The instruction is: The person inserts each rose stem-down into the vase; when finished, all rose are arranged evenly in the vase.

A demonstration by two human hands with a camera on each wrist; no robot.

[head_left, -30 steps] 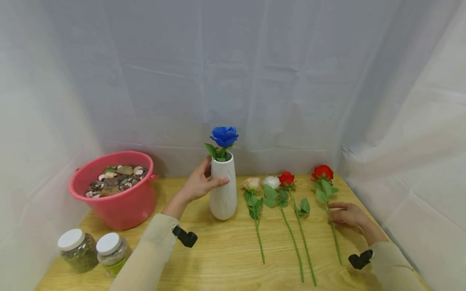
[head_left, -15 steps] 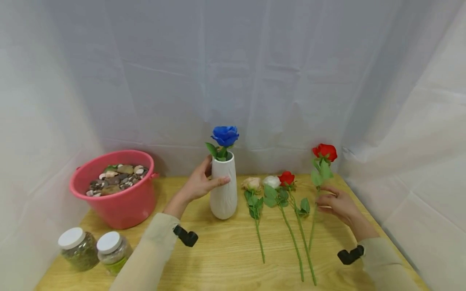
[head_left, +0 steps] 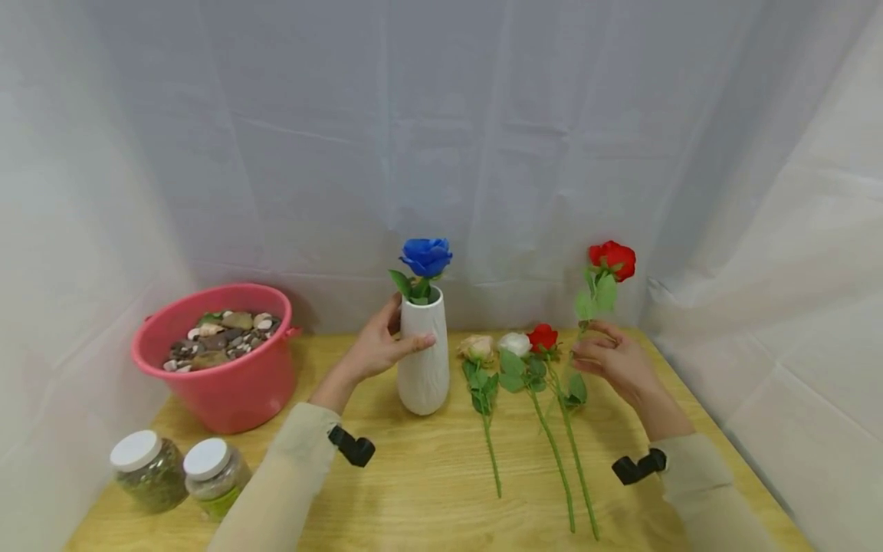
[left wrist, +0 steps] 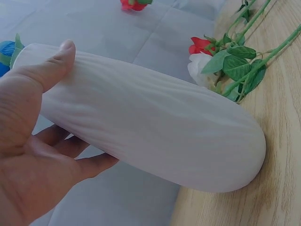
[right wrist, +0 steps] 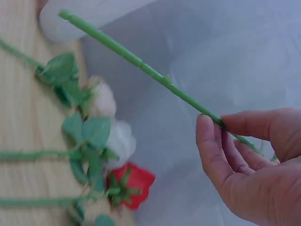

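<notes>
My left hand [head_left: 375, 345] grips the upper part of a white ribbed vase [head_left: 424, 376], thumb across the front and fingers round the back. The vase stands upright on the table with a blue rose [head_left: 426, 257] in its mouth. At the right, my right hand [head_left: 617, 364] pinches the green stem [right wrist: 174, 88] of a red rose [head_left: 612, 261] between thumb and fingertips, holding it raised with the bloom up. Left of that hand lie a cream rose [head_left: 477, 349], a white rose [head_left: 514, 345] and a second red rose [head_left: 543, 338], stems toward me.
A pink bucket [head_left: 228, 399] of stones and shells [head_left: 221, 341] stands at the left. Two white-lidded jars, one greenish [head_left: 150, 475] and one with a green label [head_left: 217, 479], sit in front of it. White sheeting [head_left: 441, 138] hangs behind the wooden table [head_left: 414, 491].
My right hand has lifted the red rose off the table and carried it up and leftward, its stem tilting. The left hand stays on the vase.
</notes>
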